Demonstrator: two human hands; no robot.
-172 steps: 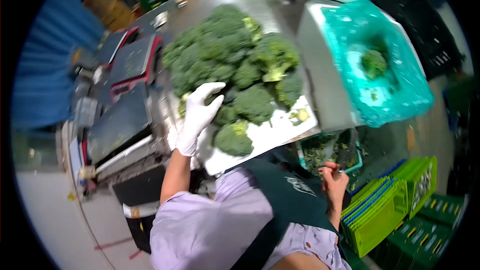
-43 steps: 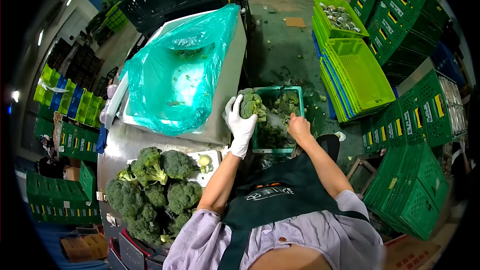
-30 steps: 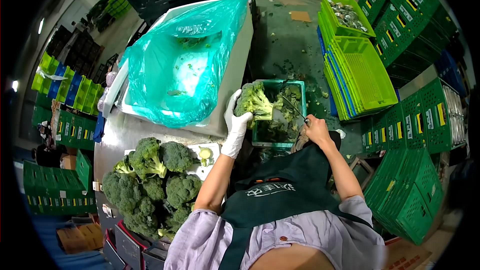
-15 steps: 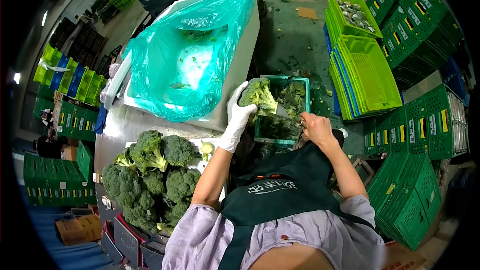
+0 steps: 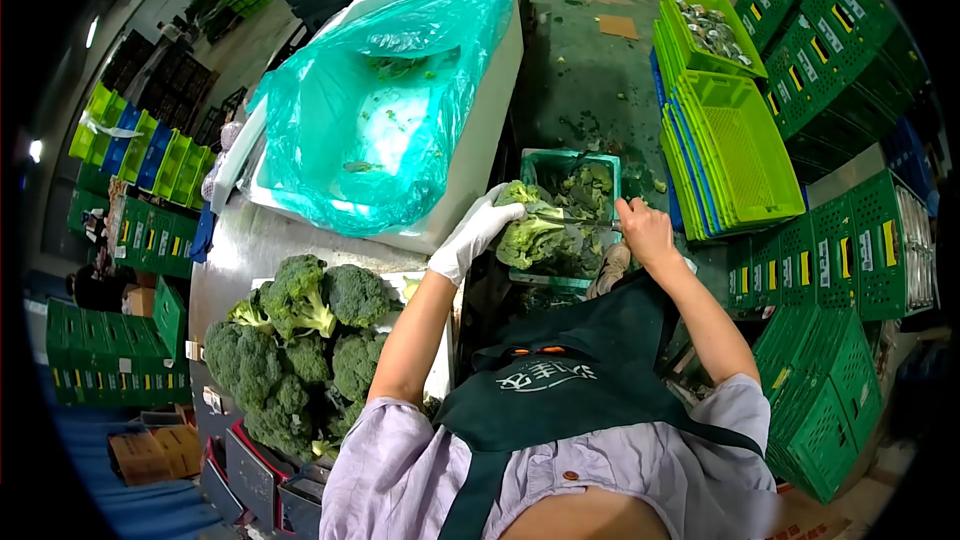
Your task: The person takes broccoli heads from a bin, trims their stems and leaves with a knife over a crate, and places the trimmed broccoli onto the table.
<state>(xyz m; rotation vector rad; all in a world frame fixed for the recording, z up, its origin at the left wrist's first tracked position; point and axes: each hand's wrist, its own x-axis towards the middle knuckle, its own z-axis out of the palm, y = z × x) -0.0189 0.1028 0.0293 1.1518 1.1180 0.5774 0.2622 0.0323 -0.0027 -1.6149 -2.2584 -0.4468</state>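
Note:
My left hand (image 5: 478, 232), in a white glove, is closed around a broccoli head (image 5: 530, 245) with its pale stem side turned to the right. A knife (image 5: 585, 222) reaches from my bare right hand (image 5: 645, 232) to the stem; the fist wraps its handle. Whether the blade is inside the stem or only against it, I cannot tell. Below and behind them stands a teal crate (image 5: 614, 172) with broccoli leaves and trimmings (image 5: 590, 185) in it. Several whole broccoli heads (image 5: 300, 355) are piled at the lower left.
A white foam box (image 5: 490, 110) lined with a teal plastic bag (image 5: 300, 155) sits on the metal table (image 5: 225, 240), with small green scraps inside. Lime-green crates (image 5: 735, 140) are stacked at right, beside dark green crates (image 5: 815, 400). A shoe (image 5: 610, 268) shows by the teal crate.
The broccoli has been turned and lowered slightly in my left hand. My right hand has risen a little, bringing the knife level against the stem.

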